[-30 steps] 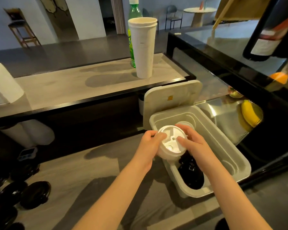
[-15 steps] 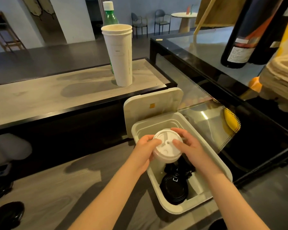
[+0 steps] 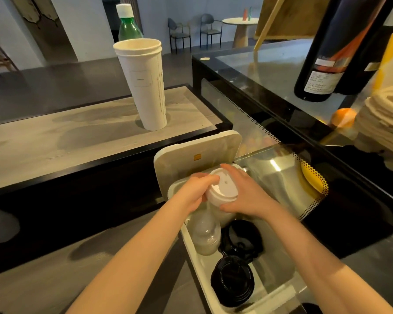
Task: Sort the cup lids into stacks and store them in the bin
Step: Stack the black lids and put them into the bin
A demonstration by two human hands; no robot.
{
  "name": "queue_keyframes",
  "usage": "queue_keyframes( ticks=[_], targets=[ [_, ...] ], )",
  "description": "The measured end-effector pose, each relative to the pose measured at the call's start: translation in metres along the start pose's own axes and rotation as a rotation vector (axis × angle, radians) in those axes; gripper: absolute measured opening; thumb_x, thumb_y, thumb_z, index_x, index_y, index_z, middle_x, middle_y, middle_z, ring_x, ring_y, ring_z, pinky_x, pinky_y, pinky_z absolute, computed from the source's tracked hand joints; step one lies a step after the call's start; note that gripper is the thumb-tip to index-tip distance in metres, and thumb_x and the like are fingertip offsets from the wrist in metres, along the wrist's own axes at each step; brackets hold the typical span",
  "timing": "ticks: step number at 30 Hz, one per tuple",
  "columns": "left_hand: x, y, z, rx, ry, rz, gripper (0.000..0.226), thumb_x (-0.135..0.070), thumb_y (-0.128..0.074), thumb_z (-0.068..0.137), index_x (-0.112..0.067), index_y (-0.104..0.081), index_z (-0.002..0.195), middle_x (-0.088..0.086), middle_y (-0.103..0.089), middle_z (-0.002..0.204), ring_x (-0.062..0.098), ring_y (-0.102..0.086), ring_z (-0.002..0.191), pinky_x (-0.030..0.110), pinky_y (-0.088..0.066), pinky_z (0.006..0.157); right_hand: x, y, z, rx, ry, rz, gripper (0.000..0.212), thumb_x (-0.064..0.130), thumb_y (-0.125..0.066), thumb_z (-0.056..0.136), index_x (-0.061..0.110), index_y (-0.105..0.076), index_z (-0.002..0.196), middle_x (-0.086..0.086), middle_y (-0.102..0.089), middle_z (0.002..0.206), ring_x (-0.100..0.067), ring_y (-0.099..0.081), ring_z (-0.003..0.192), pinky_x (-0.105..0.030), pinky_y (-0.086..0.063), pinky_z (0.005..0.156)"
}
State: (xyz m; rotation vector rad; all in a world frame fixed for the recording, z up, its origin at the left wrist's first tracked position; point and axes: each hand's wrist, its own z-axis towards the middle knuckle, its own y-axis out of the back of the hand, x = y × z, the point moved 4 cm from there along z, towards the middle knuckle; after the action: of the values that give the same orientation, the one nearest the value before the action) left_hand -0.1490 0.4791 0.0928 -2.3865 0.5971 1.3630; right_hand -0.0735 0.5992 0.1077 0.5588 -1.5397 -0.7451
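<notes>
A stack of white cup lids (image 3: 222, 192) hangs over the far end of the cream bin (image 3: 196, 266). My left hand (image 3: 196, 192) grips its left side and my right hand (image 3: 245, 196) grips its right side. In the bin lie a stack of translucent lids (image 3: 207, 234) on its side and two stacks of black lids (image 3: 233, 281), the farther one (image 3: 242, 237) just below my right wrist. The bin's lid (image 3: 195, 155) stands propped behind it.
A tall stack of paper cups (image 3: 144, 85) and a green bottle (image 3: 129, 26) stand on the raised counter (image 3: 55, 137). To the right is a glass display case (image 3: 281, 155) with dark bottles (image 3: 331, 46), an orange (image 3: 343, 117) and stacked paper trays (image 3: 386, 118) on top.
Both hands have carried the white lid stack toward the far end of the bin and lower into it. The camera has swung right and closer, so the bin's contents show fully.
</notes>
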Motion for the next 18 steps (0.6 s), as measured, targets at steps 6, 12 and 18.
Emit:
queue_keyframes(
  ticks=[6, 12, 18],
  targets=[
    [-0.018, 0.022, -0.029, -0.214, -0.456, 0.880, 0.046, -0.032, -0.052, 0.092, -0.012, -0.048, 0.133, 0.004, -0.057, 0.123, 0.018, -0.053, 0.112, 0.029, -0.043, 0.095, -0.010, -0.009, 0.009, -0.092, -0.133, -0.119, 0.108, 0.030, -0.078, 0.063, 0.029, -0.012, 0.149, -0.005, -0.027, 0.147, -0.025, -0.032, 0.133, -0.037, -0.035, 0.106],
    [0.019, 0.048, -0.051, -0.192, -0.510, 1.379, 0.044, -0.038, -0.046, 0.093, -0.017, -0.051, 0.131, 0.002, -0.040, 0.145, 0.019, -0.035, 0.134, 0.034, -0.024, 0.111, -0.019, -0.034, 0.012, -0.023, -0.285, -0.199, 0.098, 0.031, -0.076, 0.064, 0.025, -0.015, 0.140, -0.009, -0.035, 0.139, -0.029, -0.045, 0.120, -0.034, -0.045, 0.089],
    [0.032, 0.057, -0.048, -0.159, -0.483, 1.421, 0.046, -0.040, -0.040, 0.095, -0.018, -0.047, 0.135, 0.003, -0.026, 0.155, 0.016, -0.010, 0.146, 0.039, -0.009, 0.118, -0.024, -0.049, 0.005, 0.051, -0.271, -0.248, 0.076, 0.034, -0.072, 0.075, 0.020, -0.029, 0.136, -0.009, -0.031, 0.143, -0.028, -0.047, 0.119, -0.030, -0.045, 0.084]
  ],
)
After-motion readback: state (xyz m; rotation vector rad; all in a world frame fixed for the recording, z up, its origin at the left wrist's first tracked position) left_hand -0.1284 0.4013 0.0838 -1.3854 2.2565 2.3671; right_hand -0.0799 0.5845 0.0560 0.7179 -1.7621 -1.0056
